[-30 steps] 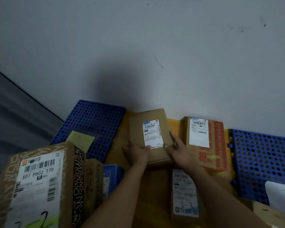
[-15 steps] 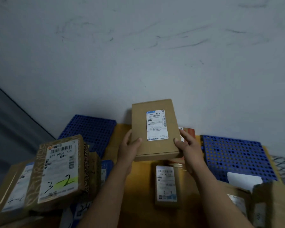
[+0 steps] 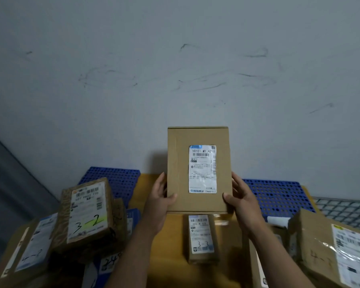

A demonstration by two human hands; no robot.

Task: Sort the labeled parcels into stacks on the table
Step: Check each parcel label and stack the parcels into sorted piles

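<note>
Gripping brown parcel (image 3: 197, 169) upright: left hand (image 3: 159, 197), right hand (image 3: 242, 197) fingers curled round lower edges.

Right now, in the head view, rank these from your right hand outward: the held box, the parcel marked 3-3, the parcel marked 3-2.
1. The held box: gripped by the right hand, centre.
2. The parcel marked 3-3: just below, centre.
3. The parcel marked 3-2: far-left pile.

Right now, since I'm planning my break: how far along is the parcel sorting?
Done: a 3-2 parcel tops the left pile; a 3-3 parcel lies centre on the table. In hand: left hand and right hand hold a brown parcel up. Left: stacking it.
</note>
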